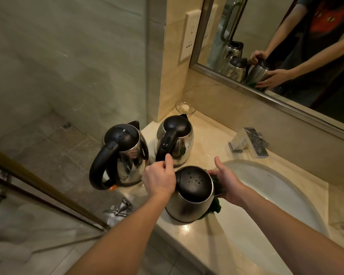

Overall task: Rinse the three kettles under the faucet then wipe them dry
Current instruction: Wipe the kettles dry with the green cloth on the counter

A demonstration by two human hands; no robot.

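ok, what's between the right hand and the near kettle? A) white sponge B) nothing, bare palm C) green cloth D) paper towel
C: a green cloth shows under the right hand against the side of the near kettle, while the left hand grips that kettle.

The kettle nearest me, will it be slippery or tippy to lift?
Probably slippery: the nearest kettle is polished steel with droplets on its lid. Likely stable on its broad base. The left hand at its handle should steady it.
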